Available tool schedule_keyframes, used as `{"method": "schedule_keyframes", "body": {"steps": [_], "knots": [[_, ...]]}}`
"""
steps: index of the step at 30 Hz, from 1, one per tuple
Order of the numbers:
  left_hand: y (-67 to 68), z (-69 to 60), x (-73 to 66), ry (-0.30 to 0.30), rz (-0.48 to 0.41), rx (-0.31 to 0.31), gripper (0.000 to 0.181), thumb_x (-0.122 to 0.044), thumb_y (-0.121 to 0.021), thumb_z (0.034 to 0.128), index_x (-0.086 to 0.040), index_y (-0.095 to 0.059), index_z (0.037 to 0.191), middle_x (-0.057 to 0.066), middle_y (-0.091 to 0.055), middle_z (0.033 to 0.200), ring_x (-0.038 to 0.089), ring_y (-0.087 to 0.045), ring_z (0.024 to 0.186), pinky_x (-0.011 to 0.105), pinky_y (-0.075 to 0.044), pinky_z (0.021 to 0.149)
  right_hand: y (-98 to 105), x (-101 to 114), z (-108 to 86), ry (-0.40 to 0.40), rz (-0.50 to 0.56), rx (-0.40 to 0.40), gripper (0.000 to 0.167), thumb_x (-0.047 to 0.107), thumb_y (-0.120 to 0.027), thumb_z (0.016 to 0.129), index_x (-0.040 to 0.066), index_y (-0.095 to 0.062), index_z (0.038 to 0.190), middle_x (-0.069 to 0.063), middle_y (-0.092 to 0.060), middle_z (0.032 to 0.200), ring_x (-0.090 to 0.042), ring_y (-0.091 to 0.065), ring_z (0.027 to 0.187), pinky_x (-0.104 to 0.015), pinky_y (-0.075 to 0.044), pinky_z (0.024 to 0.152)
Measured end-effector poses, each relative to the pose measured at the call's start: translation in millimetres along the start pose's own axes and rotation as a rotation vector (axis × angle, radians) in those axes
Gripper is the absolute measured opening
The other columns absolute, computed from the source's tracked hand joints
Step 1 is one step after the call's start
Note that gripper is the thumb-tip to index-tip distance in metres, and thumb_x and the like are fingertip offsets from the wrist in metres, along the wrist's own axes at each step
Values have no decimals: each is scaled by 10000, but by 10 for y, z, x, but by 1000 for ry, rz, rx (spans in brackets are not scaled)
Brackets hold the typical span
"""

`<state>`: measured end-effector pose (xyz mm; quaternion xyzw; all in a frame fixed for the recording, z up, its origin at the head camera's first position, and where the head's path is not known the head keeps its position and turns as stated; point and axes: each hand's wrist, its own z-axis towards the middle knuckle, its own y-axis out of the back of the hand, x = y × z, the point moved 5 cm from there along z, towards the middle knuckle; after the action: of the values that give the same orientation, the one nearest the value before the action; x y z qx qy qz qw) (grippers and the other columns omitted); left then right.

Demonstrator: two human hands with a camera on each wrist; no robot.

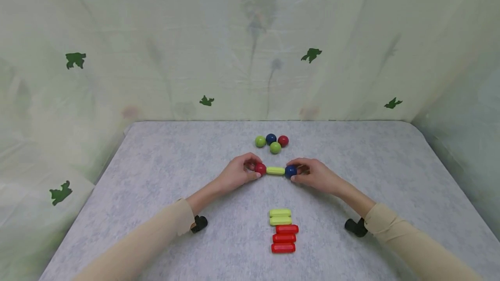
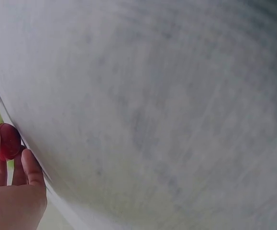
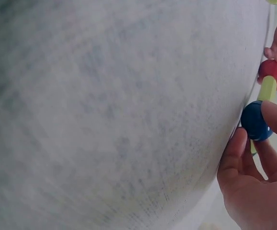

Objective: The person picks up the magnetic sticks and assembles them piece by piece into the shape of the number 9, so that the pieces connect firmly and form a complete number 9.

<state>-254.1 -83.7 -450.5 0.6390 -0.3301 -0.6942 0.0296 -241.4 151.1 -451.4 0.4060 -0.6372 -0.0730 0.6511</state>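
Observation:
A yellow-green stick (image 1: 275,171) lies level between a red ball (image 1: 260,168) and a blue ball (image 1: 291,171), touching both. My left hand (image 1: 241,171) pinches the red ball between thumb and fingers; the left wrist view shows the same red ball (image 2: 9,141) in the hand (image 2: 16,191). From the other side my right hand (image 1: 315,174) grips the blue ball, and in the right wrist view fingers of the hand (image 3: 255,187) curl round the blue ball (image 3: 256,120).
Beyond the hands sit several balls: green (image 1: 260,141), blue (image 1: 271,139), red (image 1: 283,141) and another green (image 1: 275,148). Nearer the front lie two yellow-green sticks (image 1: 280,213) and three red sticks (image 1: 284,238) in a column on the grey table (image 1: 175,151).

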Motion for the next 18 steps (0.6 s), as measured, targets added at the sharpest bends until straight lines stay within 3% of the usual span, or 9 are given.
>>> {"method": "schedule_keyframes", "body": {"steps": [7, 18], "knots": [[-9, 6, 20, -6, 0, 7, 284, -62, -751, 856, -117, -638, 1111, -10, -634, 1025, 167, -567, 948, 335, -466, 827, 1, 1, 20, -1, -14, -3, 415, 155, -683, 922, 108, -599, 1326, -40, -608, 1060, -212, -550, 939, -340, -485, 805], [-13, -4, -5, 3, -2, 15, 304, -40, -749, 851, -104, -625, 1121, 18, -627, 1044, 193, -561, 973, 352, -454, 853, 18, 56, 0, -18, -6, -2, 401, 149, -684, 926, 100, -604, 1316, -48, -609, 1076, -216, -551, 936, -342, -489, 800]]}}
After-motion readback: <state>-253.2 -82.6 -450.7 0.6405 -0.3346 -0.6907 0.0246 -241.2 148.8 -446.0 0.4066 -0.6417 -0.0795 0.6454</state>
